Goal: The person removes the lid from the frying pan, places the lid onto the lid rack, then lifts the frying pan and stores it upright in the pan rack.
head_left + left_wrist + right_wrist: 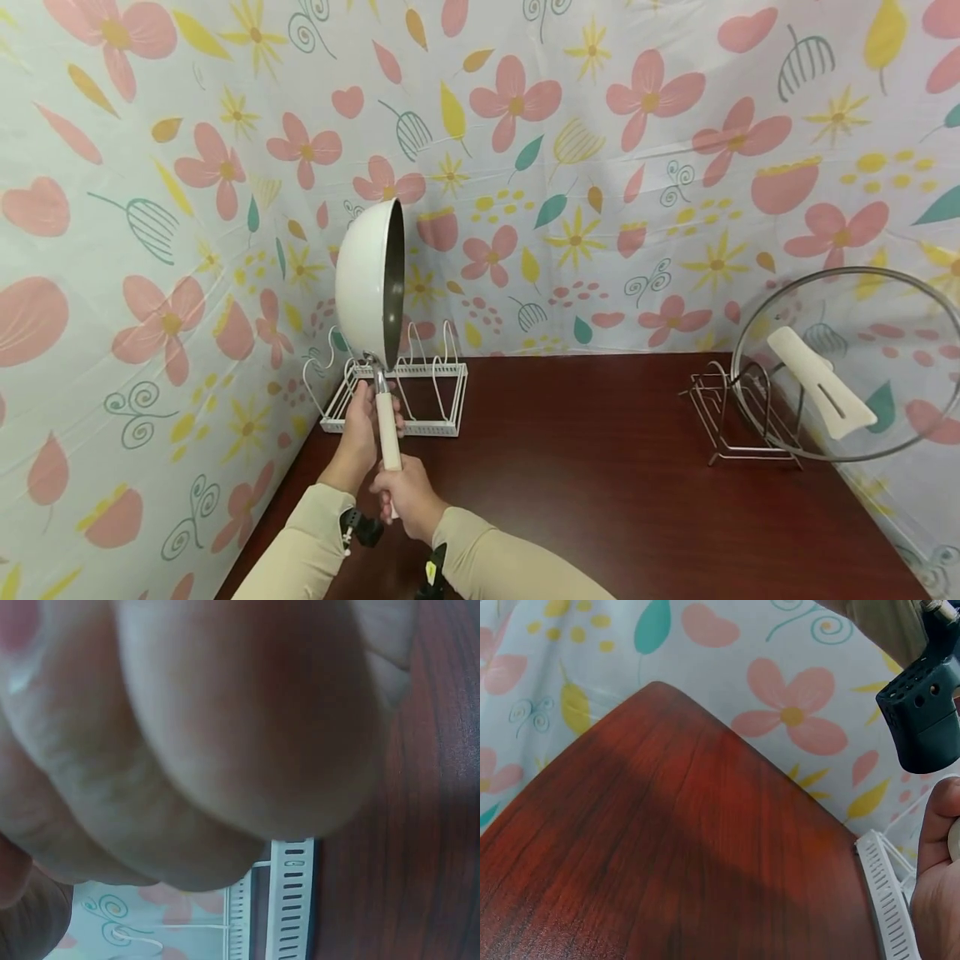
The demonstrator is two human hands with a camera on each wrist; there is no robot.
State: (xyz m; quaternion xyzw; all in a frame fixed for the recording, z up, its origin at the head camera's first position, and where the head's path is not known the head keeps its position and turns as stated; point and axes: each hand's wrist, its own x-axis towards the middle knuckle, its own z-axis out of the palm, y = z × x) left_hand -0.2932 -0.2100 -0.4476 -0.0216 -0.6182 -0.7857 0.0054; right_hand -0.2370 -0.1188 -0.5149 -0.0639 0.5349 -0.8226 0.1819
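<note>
A deep white wok (360, 283) with a dark interior is held up on its side, its opening facing right. Its long cream handle (387, 425) points down toward me. My right hand (412, 496) grips the handle near its lower end. Higher up, just below the pan, my left hand (360, 429) holds the handle from the left, fingertips showing on the right side. Large blurred fingers (247, 712) fill the left wrist view. Behind the hands, a white rack (427, 429) with wire dividers stands on the table; the wok hides part of it.
At the right, a glass lid (922, 350) with a cream handle leans upright in a small metal wire rack (753, 452). The dark red wooden table (585, 467) meets flower-patterned cloth (517, 167) at the back and left.
</note>
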